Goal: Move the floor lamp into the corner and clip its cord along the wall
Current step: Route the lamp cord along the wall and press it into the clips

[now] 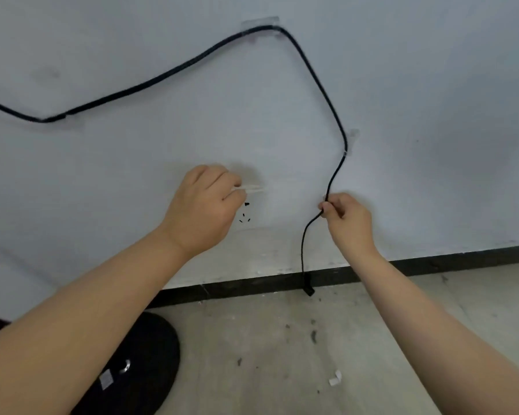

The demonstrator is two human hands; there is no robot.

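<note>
Both forearms filled the near part of the view, reaching away toward the wall. Low on the near left, the lamp base, a round black disc, sat on the floor close under the left forearm.

The right hand was closed, pinching the cord between thumb and fingers. From that pinch the cord's free tail hung almost straight down, ending in a black plug that dangled in front of the black baseboard. Above the hand the cord rose to a clear clip, climbed on to a second clear clip at the top of its arc, then ran down and left to a third fixing point before leaving the view at the left edge.

The left hand was loosely closed on a small pale piece, probably another clip or its backing; blur made it hard to tell which. It was held at or very near the wall, beside a few small dark marks, level with the right hand and well to its left.

So the loose stretch ran vertically and lay nearer the right hand, with the left hand's piece off to its left. The next clip would likely need to meet that hanging section.

Pale and bare, the wall gave plenty of room around the hands. A white scrap and dark specks lay on the concrete floor.
</note>
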